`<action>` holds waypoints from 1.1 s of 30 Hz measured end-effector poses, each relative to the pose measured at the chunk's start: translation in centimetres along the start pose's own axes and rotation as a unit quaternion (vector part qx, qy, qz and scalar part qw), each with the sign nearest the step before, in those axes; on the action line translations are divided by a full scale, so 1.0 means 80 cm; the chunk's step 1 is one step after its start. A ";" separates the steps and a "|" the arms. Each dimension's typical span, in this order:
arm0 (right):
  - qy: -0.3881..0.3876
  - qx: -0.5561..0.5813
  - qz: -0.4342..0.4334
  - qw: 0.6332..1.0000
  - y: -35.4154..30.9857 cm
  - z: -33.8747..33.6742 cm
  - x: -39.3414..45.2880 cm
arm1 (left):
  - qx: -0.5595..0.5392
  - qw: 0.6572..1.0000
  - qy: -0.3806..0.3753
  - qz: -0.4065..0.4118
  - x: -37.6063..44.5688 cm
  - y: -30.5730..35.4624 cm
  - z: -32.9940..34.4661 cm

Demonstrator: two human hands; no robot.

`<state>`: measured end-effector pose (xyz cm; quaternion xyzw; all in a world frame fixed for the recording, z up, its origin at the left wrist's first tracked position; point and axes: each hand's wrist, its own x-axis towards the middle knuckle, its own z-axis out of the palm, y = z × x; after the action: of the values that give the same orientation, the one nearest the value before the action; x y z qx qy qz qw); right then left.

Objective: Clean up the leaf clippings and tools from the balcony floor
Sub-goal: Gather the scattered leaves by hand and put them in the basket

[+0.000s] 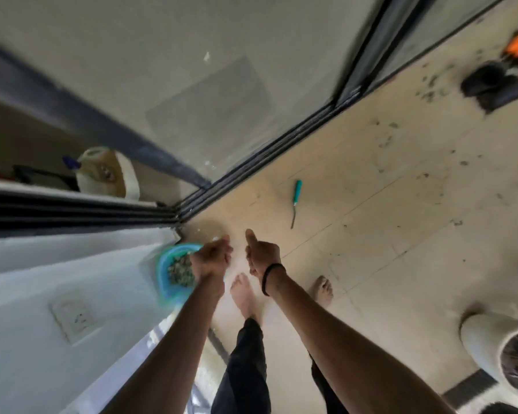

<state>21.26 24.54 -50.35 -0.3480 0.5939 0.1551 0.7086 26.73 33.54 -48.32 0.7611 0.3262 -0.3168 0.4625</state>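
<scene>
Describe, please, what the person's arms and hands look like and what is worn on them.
Both forearms are bare, with no sleeves in view. The right hand has a thin black band around its wrist. The left hand and its wrist carry no band, watch or glove. No rings can be made out on either hand, though the picture is blurred.

Tiled floor (pixel 371 234) with tool (pixel 296 198), clippings (pixel 431 88), pot (pixel 491 339)
</scene>
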 end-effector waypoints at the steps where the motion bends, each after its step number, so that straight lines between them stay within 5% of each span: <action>1: 0.016 0.030 -0.009 0.999 -0.022 -0.039 -0.018 | -0.002 1.000 -0.017 0.017 -0.030 0.013 0.031; 11: 0.142 0.265 -0.114 0.947 -0.198 -0.433 -0.195 | 0.139 0.943 -0.259 0.157 -0.362 0.118 0.361; 21: 0.243 0.435 -0.143 0.855 -0.270 -0.662 -0.234 | 0.263 0.868 -0.405 0.113 -0.500 0.176 0.597; 27: 0.293 0.433 -0.096 0.847 -0.349 -0.771 -0.192 | 0.300 0.848 -0.430 0.074 -0.515 0.216 0.763; 33: 0.311 0.317 -0.089 0.892 -0.443 -0.874 -0.165 | 0.344 0.825 -0.437 0.105 -0.537 0.279 0.899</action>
<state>-10.86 -45.44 -30.49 -0.1870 0.7678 -0.2209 0.5715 6.14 -48.74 -30.23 0.6825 -0.1213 -0.6574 0.2954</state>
